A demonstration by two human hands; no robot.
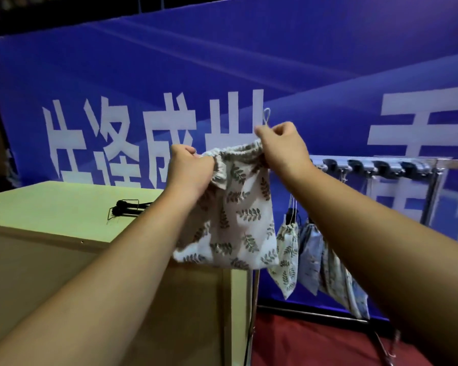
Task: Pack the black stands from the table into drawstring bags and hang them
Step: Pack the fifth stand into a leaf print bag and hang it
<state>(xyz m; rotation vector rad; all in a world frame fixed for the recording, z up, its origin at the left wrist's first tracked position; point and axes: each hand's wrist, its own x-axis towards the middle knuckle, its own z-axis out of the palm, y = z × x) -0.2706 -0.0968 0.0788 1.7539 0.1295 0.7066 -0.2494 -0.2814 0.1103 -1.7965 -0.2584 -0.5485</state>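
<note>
Left hand and right hand hold the leaf-print bag mid-air, fingers curled pinching its mouth hem; black stand lies on desk at bag's 9 o'clock, so best spread mouth wide before loading.

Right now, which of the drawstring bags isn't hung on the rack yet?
The leaf-print bag, gripped at its gathered mouth by the left hand and right hand. The other bags hang by strings from the rack.

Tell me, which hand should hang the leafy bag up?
Probably the right hand: it pinches the cord loop of the bag and is nearer the rack. The left hand only grips its gathered mouth, on the table side.
</note>
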